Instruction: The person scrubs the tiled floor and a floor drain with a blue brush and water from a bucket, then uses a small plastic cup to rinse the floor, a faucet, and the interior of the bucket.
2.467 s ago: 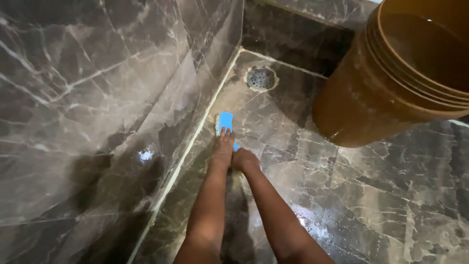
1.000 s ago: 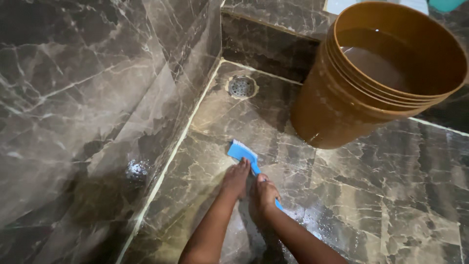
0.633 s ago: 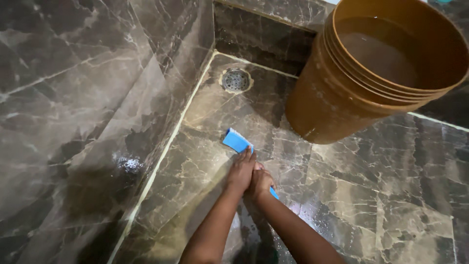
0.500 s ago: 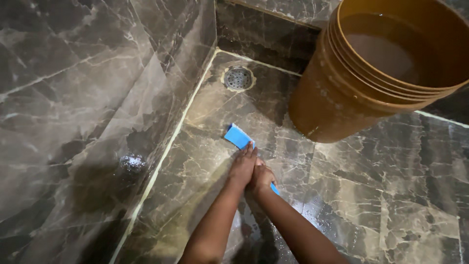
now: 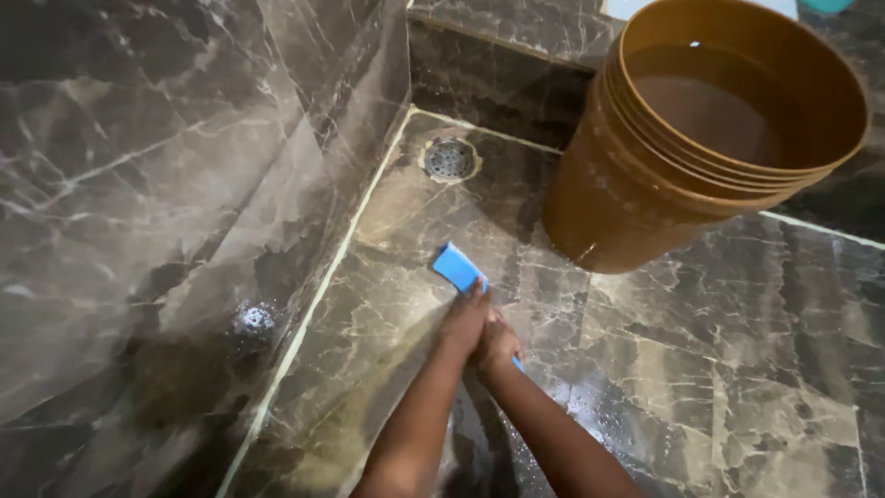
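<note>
The left hand presses flat on the blue brush, while the right hand is closed around its handle behind. The brush lies on the wet floor, its long axis pointing away toward the drain. The wall is near on the left and the brown bucket near on the right; open floor lies ahead.

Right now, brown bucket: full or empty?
Partly full. The brown bucket stands upright on the tiled floor, and murky water shows inside it, its surface well below the rim.
</note>
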